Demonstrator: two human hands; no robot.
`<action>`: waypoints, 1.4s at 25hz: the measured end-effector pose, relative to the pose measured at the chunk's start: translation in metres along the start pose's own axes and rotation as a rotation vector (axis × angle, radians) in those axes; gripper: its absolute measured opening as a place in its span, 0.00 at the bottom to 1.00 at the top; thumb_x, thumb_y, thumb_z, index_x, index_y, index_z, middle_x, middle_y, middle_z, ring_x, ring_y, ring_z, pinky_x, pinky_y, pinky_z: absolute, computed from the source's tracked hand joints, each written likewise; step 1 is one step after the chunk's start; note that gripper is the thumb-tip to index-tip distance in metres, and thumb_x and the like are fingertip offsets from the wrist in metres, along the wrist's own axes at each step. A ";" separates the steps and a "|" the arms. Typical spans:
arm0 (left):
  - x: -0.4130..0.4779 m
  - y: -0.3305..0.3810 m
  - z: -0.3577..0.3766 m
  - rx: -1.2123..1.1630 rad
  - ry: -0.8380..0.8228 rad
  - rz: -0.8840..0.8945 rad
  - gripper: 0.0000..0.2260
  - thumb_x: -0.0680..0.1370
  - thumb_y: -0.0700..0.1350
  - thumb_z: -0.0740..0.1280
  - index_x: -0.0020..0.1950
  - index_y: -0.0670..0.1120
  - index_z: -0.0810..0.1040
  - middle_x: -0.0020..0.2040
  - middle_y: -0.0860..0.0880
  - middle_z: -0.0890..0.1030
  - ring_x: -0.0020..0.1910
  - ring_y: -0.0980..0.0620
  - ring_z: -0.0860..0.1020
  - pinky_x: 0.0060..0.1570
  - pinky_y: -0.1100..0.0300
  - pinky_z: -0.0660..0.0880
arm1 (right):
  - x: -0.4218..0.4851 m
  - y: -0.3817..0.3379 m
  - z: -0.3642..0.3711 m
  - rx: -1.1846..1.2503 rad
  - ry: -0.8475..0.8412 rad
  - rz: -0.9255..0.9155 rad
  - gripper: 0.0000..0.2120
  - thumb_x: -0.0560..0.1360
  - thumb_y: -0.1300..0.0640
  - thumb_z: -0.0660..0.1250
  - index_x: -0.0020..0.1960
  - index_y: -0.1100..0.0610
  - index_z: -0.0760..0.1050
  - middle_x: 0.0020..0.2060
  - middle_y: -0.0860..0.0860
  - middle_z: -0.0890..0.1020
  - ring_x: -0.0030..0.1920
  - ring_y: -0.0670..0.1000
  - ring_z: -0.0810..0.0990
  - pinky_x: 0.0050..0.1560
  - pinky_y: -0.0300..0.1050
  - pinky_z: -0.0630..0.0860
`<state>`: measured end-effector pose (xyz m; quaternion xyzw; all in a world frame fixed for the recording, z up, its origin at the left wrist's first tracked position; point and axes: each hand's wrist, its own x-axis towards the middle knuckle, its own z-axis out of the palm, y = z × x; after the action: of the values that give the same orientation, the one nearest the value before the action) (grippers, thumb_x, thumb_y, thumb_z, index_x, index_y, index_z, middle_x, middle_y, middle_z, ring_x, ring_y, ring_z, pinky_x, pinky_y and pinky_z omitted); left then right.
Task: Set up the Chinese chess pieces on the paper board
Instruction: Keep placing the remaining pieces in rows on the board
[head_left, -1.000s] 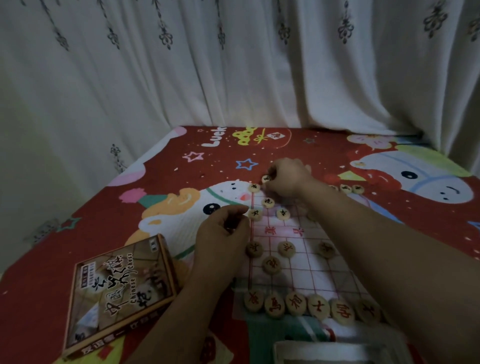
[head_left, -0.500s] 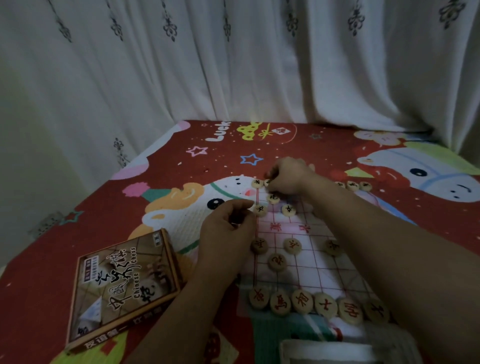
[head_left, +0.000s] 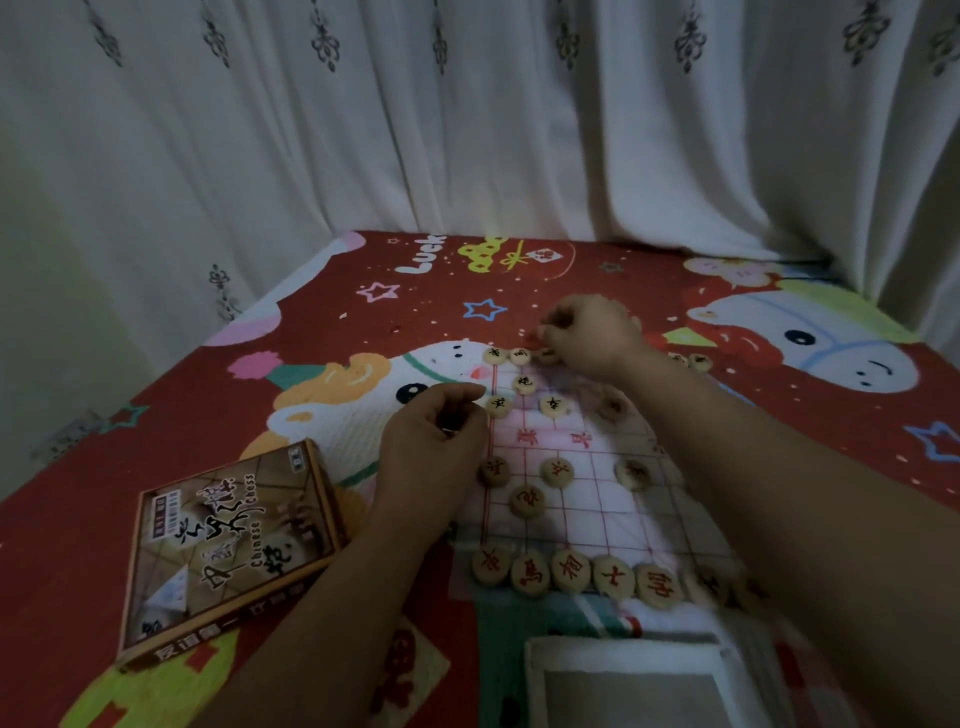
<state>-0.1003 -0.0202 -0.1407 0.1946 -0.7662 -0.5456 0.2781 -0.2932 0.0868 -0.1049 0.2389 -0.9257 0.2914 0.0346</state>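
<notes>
The paper board (head_left: 597, 514) lies on a red cartoon blanket. Red-lettered round pieces (head_left: 571, 571) line its near edge, and three more (head_left: 557, 472) stand a few rows up. Black-lettered pieces (head_left: 496, 355) sit along the far edge, with others (head_left: 553, 405) just below. My right hand (head_left: 587, 332) reaches over the far row, its fingertips pinching a piece (head_left: 545, 355) there. My left hand (head_left: 434, 436) hovers at the board's left edge with fingers curled, cupping something small and dark that I cannot make out.
The Chinese chess box (head_left: 228, 540) lies flat at the near left. A white tray or lid (head_left: 628, 670) sits at the near edge. Two loose pieces (head_left: 693, 360) lie right of the board's far end. White curtains (head_left: 467, 130) hang behind the blanket (head_left: 311, 332).
My right hand has stayed at the far row, shifting slightly right along it. My left hand holds its place beside the board. The view tilted a little.
</notes>
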 end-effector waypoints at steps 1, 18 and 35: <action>-0.001 0.000 0.000 0.013 0.005 -0.002 0.09 0.78 0.42 0.67 0.55 0.53 0.81 0.44 0.55 0.82 0.29 0.65 0.76 0.27 0.73 0.70 | -0.010 0.003 -0.008 0.010 0.029 -0.003 0.09 0.78 0.47 0.67 0.55 0.48 0.81 0.54 0.47 0.84 0.60 0.55 0.77 0.66 0.58 0.70; -0.071 0.046 0.002 0.163 -0.323 0.439 0.07 0.77 0.40 0.68 0.54 0.47 0.81 0.44 0.52 0.81 0.38 0.57 0.78 0.39 0.65 0.76 | -0.251 0.015 -0.072 0.484 0.131 -0.090 0.03 0.78 0.59 0.69 0.48 0.53 0.81 0.39 0.43 0.81 0.37 0.37 0.77 0.36 0.27 0.72; -0.177 0.092 -0.009 0.525 -1.194 0.411 0.14 0.81 0.48 0.64 0.66 0.50 0.76 0.58 0.51 0.77 0.44 0.64 0.73 0.47 0.72 0.70 | -0.330 0.052 -0.064 0.502 -0.088 -0.138 0.13 0.75 0.64 0.69 0.41 0.45 0.78 0.30 0.47 0.77 0.31 0.43 0.76 0.36 0.42 0.74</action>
<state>0.0421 0.1106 -0.0892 -0.2284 -0.9165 -0.2917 -0.1507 -0.0304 0.2989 -0.1458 0.3148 -0.8066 0.4981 -0.0463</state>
